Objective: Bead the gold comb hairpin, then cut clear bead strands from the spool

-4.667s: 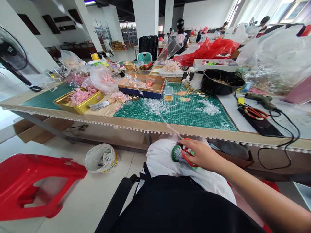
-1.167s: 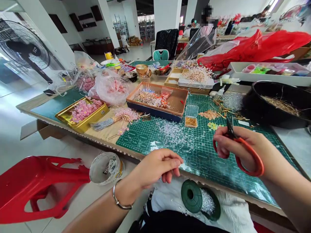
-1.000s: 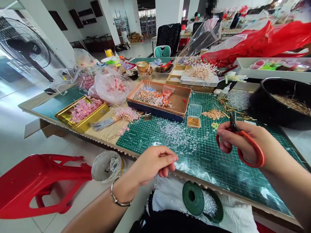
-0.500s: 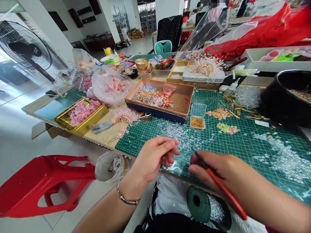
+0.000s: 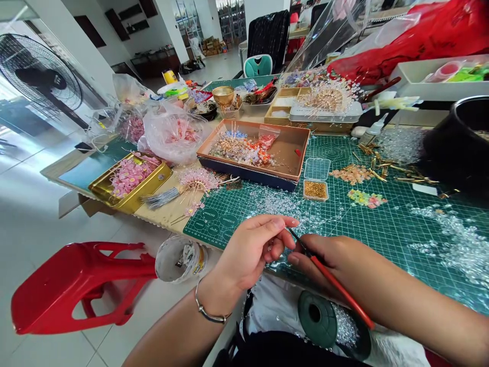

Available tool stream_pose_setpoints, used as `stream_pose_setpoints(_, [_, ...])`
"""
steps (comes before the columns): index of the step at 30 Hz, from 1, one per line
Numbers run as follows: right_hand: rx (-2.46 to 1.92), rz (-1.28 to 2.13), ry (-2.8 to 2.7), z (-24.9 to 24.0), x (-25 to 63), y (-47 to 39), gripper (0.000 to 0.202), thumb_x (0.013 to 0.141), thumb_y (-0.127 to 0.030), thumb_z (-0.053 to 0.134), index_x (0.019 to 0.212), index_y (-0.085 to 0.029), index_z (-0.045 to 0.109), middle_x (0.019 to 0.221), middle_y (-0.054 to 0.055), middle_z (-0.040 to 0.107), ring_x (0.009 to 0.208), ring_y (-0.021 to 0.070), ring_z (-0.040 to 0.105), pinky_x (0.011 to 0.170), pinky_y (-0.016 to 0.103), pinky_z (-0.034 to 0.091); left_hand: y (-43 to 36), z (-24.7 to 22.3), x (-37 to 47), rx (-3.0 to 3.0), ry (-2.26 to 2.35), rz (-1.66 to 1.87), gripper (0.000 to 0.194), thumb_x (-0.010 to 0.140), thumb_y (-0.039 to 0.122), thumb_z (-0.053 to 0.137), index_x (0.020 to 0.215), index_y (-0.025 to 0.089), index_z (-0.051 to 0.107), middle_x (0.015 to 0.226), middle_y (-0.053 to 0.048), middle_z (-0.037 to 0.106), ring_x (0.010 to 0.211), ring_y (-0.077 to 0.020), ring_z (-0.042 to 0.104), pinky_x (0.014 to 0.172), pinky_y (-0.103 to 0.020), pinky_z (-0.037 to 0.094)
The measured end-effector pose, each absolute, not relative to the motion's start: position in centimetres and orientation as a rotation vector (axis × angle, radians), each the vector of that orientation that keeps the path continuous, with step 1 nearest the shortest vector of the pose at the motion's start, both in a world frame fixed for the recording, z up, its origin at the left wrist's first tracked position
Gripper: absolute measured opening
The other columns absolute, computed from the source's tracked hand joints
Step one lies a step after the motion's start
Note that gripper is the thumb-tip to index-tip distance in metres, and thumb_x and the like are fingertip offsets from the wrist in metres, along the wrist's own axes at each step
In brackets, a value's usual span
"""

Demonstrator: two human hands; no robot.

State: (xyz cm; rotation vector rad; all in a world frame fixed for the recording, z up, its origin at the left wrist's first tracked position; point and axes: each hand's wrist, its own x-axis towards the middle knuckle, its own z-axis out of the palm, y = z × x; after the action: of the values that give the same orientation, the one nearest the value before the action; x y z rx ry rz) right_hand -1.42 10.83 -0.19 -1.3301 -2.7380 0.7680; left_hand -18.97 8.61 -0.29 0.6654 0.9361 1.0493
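Note:
My left hand is raised over the near edge of the green cutting mat, thumb and forefinger pinched together. Whatever lies in the pinch is too small to name. My right hand is closed around red-handled pliers. Their slim dark tip points at my left fingertips and is close to them; whether they touch is unclear. Clear beads lie scattered on the mat beyond my hands. A small lidded box of gold beads stands open behind them.
A cardboard tray of wired beadwork stands behind. Left are a gold tin of pink flowers, a waste bin and a red stool. Right are more clear beads and a black pot. A green spool lies on my lap.
The pliers' tip and my left fingertips have come closer together. My left hand has shifted right. The whole view has also shifted slightly.

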Motion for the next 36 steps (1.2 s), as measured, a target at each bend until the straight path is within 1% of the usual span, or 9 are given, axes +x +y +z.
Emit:
stream_pose_setpoints(5, [-1.344, 0.709, -2.703, -0.3, -1.4, 10.8, 0.041, 0.092, -0.053, 0.031, 0.071, -0.022, 0.048, 0.055, -0.002, 0.056, 0.044, 0.0100, 0.043, 0.045, 0.025, 0.027, 8.6, -0.2, -19.1, 0.652, 0.915, 1.018, 0.024, 0.088, 0.026, 0.053, 0.103, 0.012, 0.066, 0.067, -0.002, 0.061, 0.044, -0.0016, 0.042, 0.042, -0.015, 0.024])
stream_pose_setpoints(8, [-1.384, 0.718, -2.664, -0.2, -1.3, 10.9, 0.042, 0.092, -0.053, 0.032, 0.069, -0.021, 0.046, 0.054, -0.002, 0.054, 0.043, 0.0090, 0.041, 0.044, 0.024, 0.027, 8.4, -0.4, -19.6, 0.639, 0.898, 1.010, 0.028, 0.088, 0.028, 0.053, 0.111, 0.014, 0.061, 0.073, -0.003, 0.063, 0.050, -0.0051, 0.051, 0.045, -0.016, 0.032])
stream_pose_setpoints(10, [-1.412, 0.699, -2.634, -0.3, -1.1, 11.1, 0.043, 0.092, -0.054, 0.031, 0.068, -0.021, 0.045, 0.052, -0.003, 0.053, 0.043, 0.0087, 0.039, 0.044, 0.024, 0.027, 8.3, -0.6, -19.9, 0.678, 0.927, 0.997, 0.027, 0.088, 0.029, 0.054, 0.109, 0.015, 0.060, 0.077, -0.004, 0.064, 0.057, -0.0080, 0.056, 0.052, -0.019, 0.040])
stream_pose_setpoints(12, [-1.426, 0.629, -2.619, -0.5, -0.9, 11.4, 0.045, 0.092, -0.056, 0.029, 0.067, -0.021, 0.044, 0.051, -0.002, 0.051, 0.043, 0.0089, 0.039, 0.045, 0.024, 0.027, 8.2, -0.7, -20.2, 0.759, 1.002, 0.959, 0.021, 0.086, 0.029, 0.058, 0.100, 0.014, 0.062, 0.076, -0.003, 0.063, 0.060, -0.0086, 0.058, 0.056, -0.021, 0.044])
stream_pose_setpoints(15, [-1.428, 0.585, -2.649, -0.7, -0.8, 11.9, 0.045, 0.090, -0.059, 0.030, 0.070, -0.022, 0.047, 0.052, -0.001, 0.054, 0.043, 0.0102, 0.043, 0.045, 0.025, 0.027, 8.3, -0.8, -20.2, 0.818, 1.104, 0.943, 0.016, 0.083, 0.028, 0.061, 0.086, 0.012, 0.063, 0.069, -0.001, 0.060, 0.054, -0.0061, 0.054, 0.050, -0.018, 0.040])
stream_pose_setpoints(20, [-1.440, 0.705, -2.725, -0.4, -1.3, 11.9, 0.043, 0.090, -0.060, 0.030, 0.081, -0.024, 0.052, 0.064, 0.001, 0.063, 0.054, 0.0153, 0.058, 0.046, 0.026, 0.031, 8.6, -0.7, -20.0, 0.776, 1.113, 1.028, 0.015, 0.083, 0.029, 0.060, 0.083, 0.014, 0.062, 0.065, 0.002, 0.056, 0.049, -0.0038, 0.048, 0.042, -0.015, 0.032])
stream_pose_setpoints(26, [-1.432, 0.713, -2.722, -0.5, -1.6, 12.1, 0.045, 0.090, -0.061, 0.029, 0.081, -0.024, 0.051, 0.067, 0.002, 0.064, 0.056, 0.0163, 0.059, 0.047, 0.026, 0.032, 8.8, -0.9, -19.8, 0.814, 1.116, 1.019, 0.016, 0.083, 0.031, 0.061, 0.084, 0.015, 0.061, 0.065, 0.002, 0.056, 0.047, -0.0037, 0.047, 0.039, -0.014, 0.031])
stream_pose_setpoints(31, [-1.460, 0.613, -2.732, -0.5, -2.1, 12.8, 0.049, 0.089, -0.064, 0.024, 0.075, -0.023, 0.047, 0.061, 0.001, 0.061, 0.052, 0.0168, 0.056, 0.047, 0.027, 0.029, 9.1, -1.1, -19.6, 0.864, 1.146, 1.018, 0.017, 0.082, 0.032, 0.061, 0.085, 0.015, 0.061, 0.065, 0.002, 0.057, 0.048, -0.0041, 0.047, 0.039, -0.014, 0.032])
stream_pose_setpoints(36, [-1.491, 0.746, -2.699, 0.2, -2.8, 13.4, 0.047, 0.090, -0.061, 0.026, 0.074, -0.023, 0.047, 0.064, 0.001, 0.061, 0.055, 0.0158, 0.056, 0.050, 0.026, 0.033, 9.5, -1.2, -19.6, 0.870, 1.156, 1.037, 0.016, 0.082, 0.032, 0.061, 0.083, 0.015, 0.060, 0.062, 0.003, 0.055, 0.047, -0.0040, 0.047, 0.038, -0.014, 0.031])
